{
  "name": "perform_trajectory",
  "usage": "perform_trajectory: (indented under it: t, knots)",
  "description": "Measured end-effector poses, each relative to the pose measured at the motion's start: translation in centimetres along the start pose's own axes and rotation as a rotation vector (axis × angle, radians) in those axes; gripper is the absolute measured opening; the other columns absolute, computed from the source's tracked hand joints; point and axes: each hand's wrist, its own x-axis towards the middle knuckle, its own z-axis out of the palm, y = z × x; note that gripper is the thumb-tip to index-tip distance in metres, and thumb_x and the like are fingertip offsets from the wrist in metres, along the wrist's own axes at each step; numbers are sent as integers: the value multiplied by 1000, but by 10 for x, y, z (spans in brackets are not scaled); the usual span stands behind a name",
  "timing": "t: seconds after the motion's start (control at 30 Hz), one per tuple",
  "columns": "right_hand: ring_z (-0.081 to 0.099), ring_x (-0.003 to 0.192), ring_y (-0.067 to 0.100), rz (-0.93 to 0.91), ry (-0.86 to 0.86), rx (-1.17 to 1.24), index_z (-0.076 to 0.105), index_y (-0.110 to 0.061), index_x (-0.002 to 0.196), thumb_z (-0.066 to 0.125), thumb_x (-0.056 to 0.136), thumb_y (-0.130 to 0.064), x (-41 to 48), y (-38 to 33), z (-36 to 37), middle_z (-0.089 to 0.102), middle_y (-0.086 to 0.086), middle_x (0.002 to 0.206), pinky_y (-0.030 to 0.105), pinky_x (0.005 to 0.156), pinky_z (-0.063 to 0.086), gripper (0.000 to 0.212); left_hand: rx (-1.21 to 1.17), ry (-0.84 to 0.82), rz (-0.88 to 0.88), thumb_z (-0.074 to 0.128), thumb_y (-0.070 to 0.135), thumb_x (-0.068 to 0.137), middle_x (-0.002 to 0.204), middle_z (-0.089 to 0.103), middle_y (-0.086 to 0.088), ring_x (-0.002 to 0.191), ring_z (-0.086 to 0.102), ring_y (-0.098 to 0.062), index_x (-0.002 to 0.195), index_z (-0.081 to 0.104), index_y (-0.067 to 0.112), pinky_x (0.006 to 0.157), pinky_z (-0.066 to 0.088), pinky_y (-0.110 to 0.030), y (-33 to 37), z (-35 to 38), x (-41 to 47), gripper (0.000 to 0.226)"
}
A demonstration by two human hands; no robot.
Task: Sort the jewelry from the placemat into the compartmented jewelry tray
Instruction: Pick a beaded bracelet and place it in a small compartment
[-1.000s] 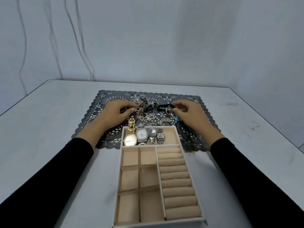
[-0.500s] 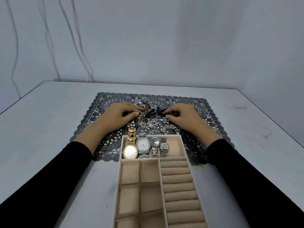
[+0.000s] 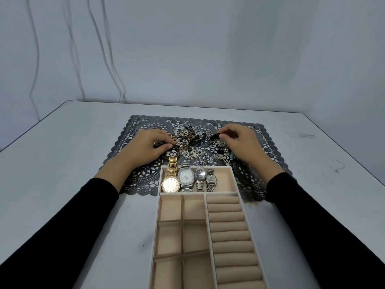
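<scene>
A tangled pile of jewelry (image 3: 193, 142) lies in the middle of a dark lace placemat (image 3: 258, 174). My left hand (image 3: 143, 149) pinches a strand at the pile's left side. My right hand (image 3: 241, 142) pinches a black piece at its right side. Both ends seem joined to the same tangle. The beige compartmented tray (image 3: 239, 192) sits in front of the pile. Its far compartment holds a gold watch (image 3: 171, 180) and three silver watches (image 3: 198, 178). The square cells (image 3: 181, 230) and ring rolls (image 3: 229, 232) hold nothing.
The pale table (image 3: 62, 163) runs to a wall at the back, with edges showing at the far left and right. Thin cables (image 3: 100, 49) hang down the wall. Black sleeves cover both of my forearms.
The view has dropped, so the tray's near end is cut off. My hands closed in on the pile half a second ago and have now drawn slightly apart, stretching the tangle.
</scene>
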Motion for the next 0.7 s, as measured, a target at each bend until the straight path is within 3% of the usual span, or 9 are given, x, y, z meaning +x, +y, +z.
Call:
perform_trajectory:
  t: [0.1, 0.23, 0.4, 0.7]
  knots:
    - [56, 72, 4, 28, 49, 55, 69, -21, 94, 63, 90, -16, 0, -6, -3, 65, -11, 82, 17, 66, 46, 9, 38, -39, -4, 70, 21, 89, 105, 70, 5, 96, 62, -10, 104, 76, 21, 84, 44, -19, 2, -3, 1, 16]
    - [59, 79, 8, 101, 78, 204, 70, -14, 97, 63, 90, -13, -1, -12, -5, 68, 0, 90, 18, 71, 49, 10, 103, -98, -23, 68, 24, 90, 106, 69, 3, 98, 61, -14, 107, 74, 23, 86, 45, -27, 7, -5, 4, 18]
    - [59, 79, 7, 115, 113, 276, 69, -12, 98, 64, 90, -14, -2, -22, -12, 69, 4, 94, 6, 65, 47, 10, 149, -113, -31, 67, 22, 91, 105, 67, 0, 97, 61, -16, 104, 73, 18, 86, 44, -29, 12, -5, 4, 15]
    - [57, 80, 13, 99, 102, 347, 69, -12, 99, 63, 91, -12, -13, -39, -19, 68, 13, 97, 8, 60, 46, 10, 42, 47, -17, 63, 16, 94, 99, 71, 3, 91, 62, -10, 103, 70, 14, 86, 48, -27, 25, -13, 0, 12]
